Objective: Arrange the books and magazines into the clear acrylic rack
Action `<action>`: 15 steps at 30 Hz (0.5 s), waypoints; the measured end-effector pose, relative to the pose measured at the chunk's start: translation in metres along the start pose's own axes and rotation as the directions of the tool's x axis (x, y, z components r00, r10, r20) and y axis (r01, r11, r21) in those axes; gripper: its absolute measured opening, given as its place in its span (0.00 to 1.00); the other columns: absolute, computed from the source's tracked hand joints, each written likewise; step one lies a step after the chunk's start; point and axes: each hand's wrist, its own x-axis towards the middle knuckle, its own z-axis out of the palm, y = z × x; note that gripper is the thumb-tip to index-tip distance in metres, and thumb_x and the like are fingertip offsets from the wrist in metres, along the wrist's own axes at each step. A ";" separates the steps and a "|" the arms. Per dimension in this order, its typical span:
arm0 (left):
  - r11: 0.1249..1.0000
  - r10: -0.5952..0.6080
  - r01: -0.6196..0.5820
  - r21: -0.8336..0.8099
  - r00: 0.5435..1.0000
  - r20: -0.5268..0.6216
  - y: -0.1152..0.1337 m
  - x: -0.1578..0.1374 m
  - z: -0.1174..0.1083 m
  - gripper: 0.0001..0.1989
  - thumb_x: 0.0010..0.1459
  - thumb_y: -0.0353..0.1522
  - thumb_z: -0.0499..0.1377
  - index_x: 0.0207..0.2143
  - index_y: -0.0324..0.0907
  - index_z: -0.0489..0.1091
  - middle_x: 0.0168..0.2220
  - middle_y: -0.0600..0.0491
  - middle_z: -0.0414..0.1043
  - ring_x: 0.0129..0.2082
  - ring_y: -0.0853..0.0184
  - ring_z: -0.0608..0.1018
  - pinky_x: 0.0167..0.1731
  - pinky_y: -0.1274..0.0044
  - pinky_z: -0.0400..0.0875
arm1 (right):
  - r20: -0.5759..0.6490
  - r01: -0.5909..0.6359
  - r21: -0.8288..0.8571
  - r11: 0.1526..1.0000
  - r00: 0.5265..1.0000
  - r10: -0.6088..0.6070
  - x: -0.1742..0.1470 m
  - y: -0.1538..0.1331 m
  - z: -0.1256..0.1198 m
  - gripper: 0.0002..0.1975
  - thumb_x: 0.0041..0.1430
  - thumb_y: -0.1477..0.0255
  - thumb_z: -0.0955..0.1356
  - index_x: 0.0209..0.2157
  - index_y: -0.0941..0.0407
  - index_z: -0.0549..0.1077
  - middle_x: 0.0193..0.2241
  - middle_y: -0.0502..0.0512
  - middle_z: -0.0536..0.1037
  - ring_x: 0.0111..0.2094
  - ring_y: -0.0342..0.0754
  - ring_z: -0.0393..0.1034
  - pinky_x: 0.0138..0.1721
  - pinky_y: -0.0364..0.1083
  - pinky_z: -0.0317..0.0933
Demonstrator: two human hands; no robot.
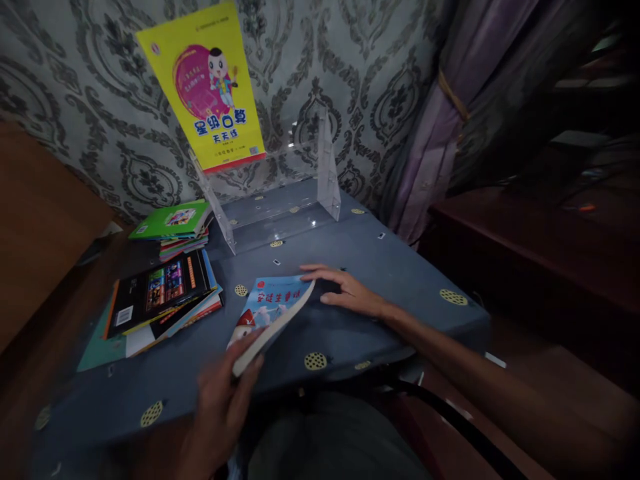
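A blue paperback book with red Chinese lettering on its cover is tilted over the front part of the table, its page edges facing me. My left hand, slightly blurred, grips the book's lower end between thumb and fingers. At the upper corner of the book is my right hand, its fingers stretched out and the thumb apart. Its fingertips are at the book's corner, though I cannot tell how firmly they touch. The back cover is hidden from me.
A clear acrylic rack stands at the back, with a yellow workbook upright at its left. On the left lie a black-covered book atop a fanned pile and a green book on another stack. A patterned blue cloth covers the table.
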 end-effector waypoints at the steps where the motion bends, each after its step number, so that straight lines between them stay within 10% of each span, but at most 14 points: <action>1: 0.996 -0.069 0.067 -0.051 0.997 -0.038 0.005 0.006 -0.006 0.15 0.63 0.41 0.58 0.46 0.44 0.78 0.41 0.51 0.82 0.39 0.62 0.83 0.39 0.75 0.78 | -0.044 -0.009 0.045 0.999 0.999 0.011 0.003 -0.004 -0.001 0.26 0.59 0.50 0.69 0.53 0.51 0.74 0.61 0.59 0.69 0.62 0.57 0.63 0.62 0.63 0.54; 5: 0.904 -0.331 0.254 -0.343 0.924 -0.190 0.015 0.033 -0.020 0.19 0.56 0.46 0.64 0.38 0.40 0.78 0.33 0.53 0.80 0.31 0.66 0.79 0.32 0.79 0.74 | -0.266 0.011 0.157 0.988 0.963 0.032 0.019 -0.025 -0.008 0.22 0.54 0.53 0.74 0.45 0.52 0.77 0.47 0.55 0.79 0.51 0.54 0.73 0.56 0.57 0.65; 11: 0.463 -0.589 0.374 -0.803 0.807 0.037 -0.002 0.062 0.006 0.26 0.45 0.49 0.70 0.39 0.40 0.72 0.26 0.57 0.74 0.25 0.70 0.77 0.29 0.79 0.72 | -0.386 -0.054 0.163 0.985 0.915 0.114 0.027 -0.043 -0.032 0.17 0.51 0.57 0.76 0.38 0.51 0.79 0.30 0.49 0.77 0.28 0.44 0.71 0.28 0.44 0.67; 15: 0.402 -0.573 0.404 -0.822 0.811 0.119 -0.032 0.065 0.036 0.27 0.41 0.45 0.72 0.40 0.41 0.71 0.30 0.58 0.74 0.27 0.71 0.76 0.29 0.81 0.71 | -0.352 -0.223 0.130 0.966 0.901 0.255 0.025 -0.018 -0.027 0.19 0.49 0.56 0.75 0.38 0.55 0.79 0.27 0.49 0.77 0.26 0.45 0.69 0.25 0.43 0.63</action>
